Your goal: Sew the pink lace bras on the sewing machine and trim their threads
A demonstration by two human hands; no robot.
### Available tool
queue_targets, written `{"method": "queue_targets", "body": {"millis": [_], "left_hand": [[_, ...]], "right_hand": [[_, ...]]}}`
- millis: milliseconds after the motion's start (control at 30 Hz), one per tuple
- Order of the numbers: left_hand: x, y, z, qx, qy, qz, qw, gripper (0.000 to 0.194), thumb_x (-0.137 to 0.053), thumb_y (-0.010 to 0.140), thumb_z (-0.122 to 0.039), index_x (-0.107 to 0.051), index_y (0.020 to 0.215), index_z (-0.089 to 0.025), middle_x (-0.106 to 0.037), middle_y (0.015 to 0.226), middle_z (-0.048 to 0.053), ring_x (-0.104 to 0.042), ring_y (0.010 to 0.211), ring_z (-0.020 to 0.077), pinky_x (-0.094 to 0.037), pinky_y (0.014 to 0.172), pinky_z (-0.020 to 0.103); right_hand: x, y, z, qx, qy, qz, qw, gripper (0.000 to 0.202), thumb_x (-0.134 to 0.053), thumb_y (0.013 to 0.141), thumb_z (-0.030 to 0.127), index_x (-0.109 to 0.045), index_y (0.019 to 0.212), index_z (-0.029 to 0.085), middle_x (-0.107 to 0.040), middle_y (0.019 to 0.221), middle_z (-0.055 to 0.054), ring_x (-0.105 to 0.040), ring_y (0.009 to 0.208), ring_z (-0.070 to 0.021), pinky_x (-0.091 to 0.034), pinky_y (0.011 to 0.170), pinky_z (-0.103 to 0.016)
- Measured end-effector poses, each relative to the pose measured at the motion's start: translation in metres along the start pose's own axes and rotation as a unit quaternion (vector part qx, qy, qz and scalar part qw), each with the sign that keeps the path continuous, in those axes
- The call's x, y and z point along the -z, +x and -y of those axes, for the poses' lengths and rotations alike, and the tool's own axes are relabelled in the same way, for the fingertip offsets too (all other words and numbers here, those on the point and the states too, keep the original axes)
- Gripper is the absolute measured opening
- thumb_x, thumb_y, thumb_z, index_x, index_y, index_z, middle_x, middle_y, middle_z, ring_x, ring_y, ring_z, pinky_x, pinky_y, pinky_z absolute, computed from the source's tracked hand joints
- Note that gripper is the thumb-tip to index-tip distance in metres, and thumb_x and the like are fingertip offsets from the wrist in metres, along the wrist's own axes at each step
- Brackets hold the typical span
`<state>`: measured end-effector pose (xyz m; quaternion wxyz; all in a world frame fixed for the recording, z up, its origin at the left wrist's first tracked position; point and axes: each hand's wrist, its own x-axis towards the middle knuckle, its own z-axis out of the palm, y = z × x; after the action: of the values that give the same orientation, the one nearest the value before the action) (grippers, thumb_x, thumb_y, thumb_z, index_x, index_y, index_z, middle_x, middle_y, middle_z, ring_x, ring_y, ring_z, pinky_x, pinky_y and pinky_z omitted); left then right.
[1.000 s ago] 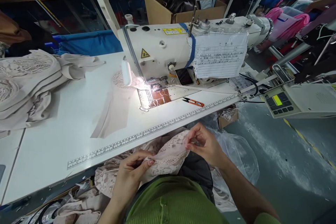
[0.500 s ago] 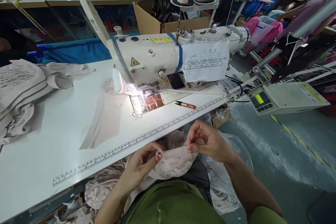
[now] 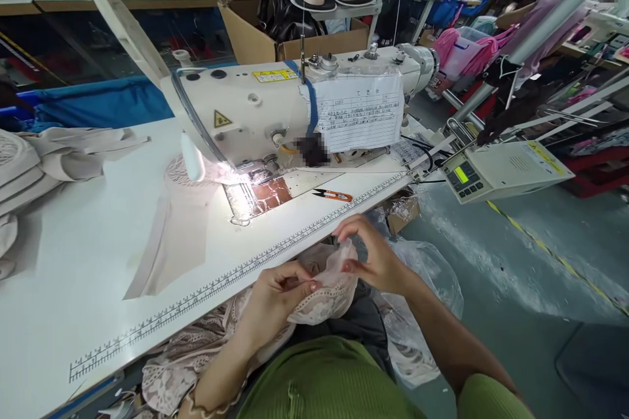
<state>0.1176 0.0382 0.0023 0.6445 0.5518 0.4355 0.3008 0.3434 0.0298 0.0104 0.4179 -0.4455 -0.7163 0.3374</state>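
Observation:
Over my lap, my left hand (image 3: 278, 298) pinches a pale pink lace piece (image 3: 325, 301) between thumb and fingers. At its other end, my right hand (image 3: 376, 258) grips the sheer upper edge, thumb against the cloth and index finger curved above it. The lace piece has a scalloped, patterned lower part and sags between the hands. A white sewing machine (image 3: 240, 105) stands on the table beyond, its lamp lit at the needle. Under the needle area lies a pale fabric panel (image 3: 179, 236). Orange thread snips (image 3: 333, 195) rest on the table nearer my right hand.
A measuring tape strip (image 3: 236, 268) runs along the table's front edge. Stacked pale fabric pieces (image 3: 59, 157) lie at the left. A control box (image 3: 506, 170) juts out at the right. More lace (image 3: 171, 370) hangs below the table edge, and a plastic bag (image 3: 422, 301) is beside my lap.
My view has shifted, so the table and machine sit further left. My right hand has bunched up the sheer edge and raised it, and the hands are closer together.

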Motion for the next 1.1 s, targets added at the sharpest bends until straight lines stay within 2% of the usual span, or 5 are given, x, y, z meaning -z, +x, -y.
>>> {"method": "queue_targets", "body": {"millis": [233, 433, 667, 833, 1100], "left_hand": [[0.009, 0.000, 0.000, 0.013, -0.011, -0.031, 0.999, 0.025, -0.077, 0.071, -0.037, -0.070, 0.062, -0.015, -0.057, 0.058, 0.000, -0.039, 0.051, 0.0090, -0.030, 0.047, 0.020], [0.012, 0.000, 0.005, 0.009, -0.016, -0.042, 0.999, 0.025, -0.078, 0.073, -0.038, -0.069, 0.062, -0.017, -0.058, 0.058, -0.001, -0.042, 0.051, 0.0094, -0.034, 0.048, 0.020], [0.014, -0.005, 0.009, 0.004, -0.037, -0.020, 0.999, 0.026, -0.081, 0.073, -0.037, -0.068, 0.062, -0.016, -0.063, 0.066, 0.002, -0.051, 0.062, 0.0123, -0.041, 0.056, 0.020], [0.013, -0.007, 0.011, 0.014, -0.062, -0.013, 0.998, 0.027, -0.082, 0.072, -0.036, -0.068, 0.061, -0.016, -0.062, 0.063, 0.002, -0.050, 0.058, 0.0116, -0.039, 0.053, 0.020], [0.017, -0.010, 0.008, -0.023, -0.026, -0.051, 0.998, 0.027, -0.079, 0.077, -0.036, -0.068, 0.063, -0.016, -0.058, 0.061, 0.000, -0.046, 0.058, 0.0113, -0.038, 0.052, 0.020]], "right_hand": [[-0.003, -0.033, -0.036, -0.058, -0.007, -0.027, 0.998, 0.056, -0.035, 0.094, 0.073, -0.057, 0.094, 0.022, -0.057, 0.088, -0.006, -0.054, 0.082, -0.0201, -0.044, 0.075, -0.033], [-0.011, -0.038, -0.035, -0.106, 0.067, 0.026, 0.992, 0.045, -0.062, 0.088, 0.065, -0.062, 0.079, 0.020, -0.058, 0.079, -0.003, -0.054, 0.079, -0.0190, -0.046, 0.079, -0.034], [0.009, -0.013, -0.027, -0.074, 0.175, 0.039, 0.981, 0.037, -0.065, 0.091, 0.052, -0.060, 0.072, 0.021, -0.053, 0.142, -0.011, -0.046, 0.135, -0.0283, -0.036, 0.113, -0.044], [0.015, 0.005, -0.027, -0.070, 0.204, 0.149, 0.965, 0.041, -0.060, 0.092, 0.059, -0.070, 0.095, 0.019, -0.070, 0.110, -0.010, -0.060, 0.119, -0.0263, -0.031, 0.116, -0.045], [0.007, 0.001, -0.040, -0.095, 0.195, 0.076, 0.973, 0.040, -0.069, 0.085, 0.059, -0.058, 0.074, 0.022, -0.058, 0.075, -0.001, -0.055, 0.075, -0.0184, -0.051, 0.080, -0.037]]}}
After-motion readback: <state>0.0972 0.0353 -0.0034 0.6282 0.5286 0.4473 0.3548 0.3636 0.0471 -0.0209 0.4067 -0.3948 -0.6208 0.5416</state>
